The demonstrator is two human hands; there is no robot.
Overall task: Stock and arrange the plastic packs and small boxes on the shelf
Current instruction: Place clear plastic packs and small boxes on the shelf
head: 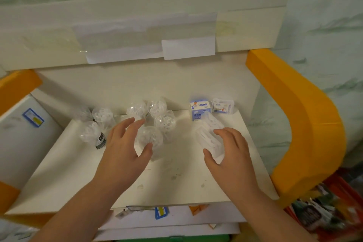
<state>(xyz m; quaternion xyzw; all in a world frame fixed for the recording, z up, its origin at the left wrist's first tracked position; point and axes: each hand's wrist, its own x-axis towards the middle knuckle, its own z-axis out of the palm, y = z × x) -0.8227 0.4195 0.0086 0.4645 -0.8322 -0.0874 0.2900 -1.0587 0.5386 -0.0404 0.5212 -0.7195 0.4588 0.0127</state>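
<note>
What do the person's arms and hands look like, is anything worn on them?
Both forearms are bare as far as the picture shows; no sleeve is in view. The left hand and the right hand wear no gloves, and no ring, watch or bracelet shows on the fingers or wrists. The nails look short and unpainted, though the picture is slightly soft.

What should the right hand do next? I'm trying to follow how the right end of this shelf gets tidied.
Probably slide the clear flat pack back toward the blue-and-white box and square it up. The right hand already holds it, thumb on its near end and fingers on its far side, and it lies skewed to the shelf edge, nearer the front than the boxes.
</note>
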